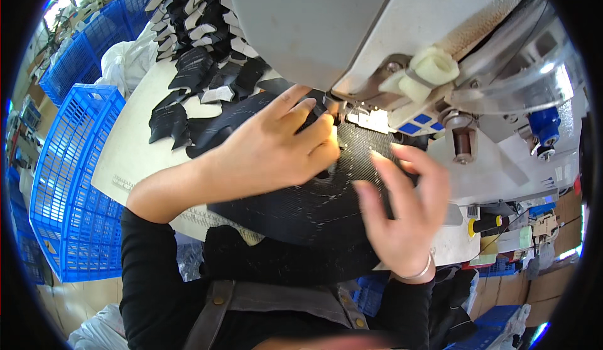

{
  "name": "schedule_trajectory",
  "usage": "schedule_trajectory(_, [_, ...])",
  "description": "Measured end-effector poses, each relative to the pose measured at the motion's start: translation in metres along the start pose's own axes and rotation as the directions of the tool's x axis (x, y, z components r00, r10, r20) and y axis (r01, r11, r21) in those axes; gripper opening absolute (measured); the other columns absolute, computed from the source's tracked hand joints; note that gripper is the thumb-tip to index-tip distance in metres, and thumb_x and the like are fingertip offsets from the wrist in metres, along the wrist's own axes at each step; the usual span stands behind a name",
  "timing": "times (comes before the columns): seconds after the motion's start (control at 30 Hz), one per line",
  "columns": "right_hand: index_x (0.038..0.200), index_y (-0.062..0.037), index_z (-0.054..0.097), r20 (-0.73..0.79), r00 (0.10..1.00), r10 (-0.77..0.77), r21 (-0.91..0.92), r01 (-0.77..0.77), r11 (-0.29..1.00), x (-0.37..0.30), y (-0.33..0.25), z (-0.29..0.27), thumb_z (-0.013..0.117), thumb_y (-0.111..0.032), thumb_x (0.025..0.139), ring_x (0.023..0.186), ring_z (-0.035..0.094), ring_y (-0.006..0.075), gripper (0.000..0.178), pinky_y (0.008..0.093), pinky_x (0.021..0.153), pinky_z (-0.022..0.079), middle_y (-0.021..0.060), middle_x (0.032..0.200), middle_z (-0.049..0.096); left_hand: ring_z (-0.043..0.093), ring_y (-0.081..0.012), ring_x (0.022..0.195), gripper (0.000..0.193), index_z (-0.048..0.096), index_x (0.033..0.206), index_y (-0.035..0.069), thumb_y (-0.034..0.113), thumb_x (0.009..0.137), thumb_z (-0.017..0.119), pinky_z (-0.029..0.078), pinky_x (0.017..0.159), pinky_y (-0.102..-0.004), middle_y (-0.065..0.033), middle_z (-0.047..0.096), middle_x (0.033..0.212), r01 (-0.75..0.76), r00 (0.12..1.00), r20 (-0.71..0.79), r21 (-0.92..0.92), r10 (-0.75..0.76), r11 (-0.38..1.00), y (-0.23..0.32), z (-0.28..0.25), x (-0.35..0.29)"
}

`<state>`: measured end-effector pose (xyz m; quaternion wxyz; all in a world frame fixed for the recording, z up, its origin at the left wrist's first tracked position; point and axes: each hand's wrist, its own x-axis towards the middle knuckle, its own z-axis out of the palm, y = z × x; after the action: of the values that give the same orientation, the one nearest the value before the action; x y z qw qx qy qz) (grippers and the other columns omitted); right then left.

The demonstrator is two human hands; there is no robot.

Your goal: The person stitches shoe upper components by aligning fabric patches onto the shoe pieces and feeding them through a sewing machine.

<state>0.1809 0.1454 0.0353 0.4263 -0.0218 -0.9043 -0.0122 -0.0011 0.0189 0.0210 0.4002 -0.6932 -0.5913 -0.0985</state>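
A large black fabric piece (301,205) with pale stitch lines spreads over the sewing machine bed. My left hand (282,139) is bent over it right beside the needle area (339,108), its fingers curled against the fabric; the thumb tip is hidden. My right hand (405,208), slightly blurred, hovers at the fabric's right side with thumb and fingers apart, holding nothing visible. The grey sewing machine head (314,23) covers the upper middle. Near the machine's right side sits a brown bobbin (463,139) on a metal post.
Several black and white cut pieces (201,73) lie piled on the pale table (125,155) at the far left. Blue plastic crates (78,186) stand along the left. Black cloth (282,262) hangs at the front edge. A yellow-and-black thread spool (487,225) stands at the right.
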Motion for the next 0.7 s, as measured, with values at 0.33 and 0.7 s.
schedule_trajectory(0.33, [0.095, -0.0106, 0.068, -0.082, 0.996, 0.029, 0.148, -0.017, 0.989, 0.003, 0.023, 0.042, 0.064, 0.004, 0.065, 0.077, 0.058, 0.024, 0.034, 0.0344, 0.066, 0.04, 0.0066, 0.097, 0.062, 0.057, -0.0105, 0.091, 0.053, 0.043, 0.139, 0.003, 0.014, 0.092, 0.062, 0.048, 0.079, -0.0299, -0.0127, 0.06, 0.123, 0.75, 0.657, 0.705, -0.645, -0.267, 0.146, -0.025, -0.021, -0.013])
schedule_trajectory(0.7, [0.085, -0.0063, 0.067, -0.132, 0.99, 0.045, 0.28, -0.007, 0.96, -0.005, 0.033, 0.047, 0.061, 0.01, 0.064, 0.087, 0.055, 0.0273, 0.028, 0.0338, 0.077, 0.044, 0.0107, 0.091, 0.063, 0.06, -0.0314, 0.113, 0.07, 0.04, 0.14, 0.0, 0.018, 0.082, 0.074, 0.044, 0.095, -0.0339, -0.0213, 0.059, 0.125, 0.612, 0.779, 0.484, -0.723, -0.398, 0.319, 0.003, -0.032, -0.028])
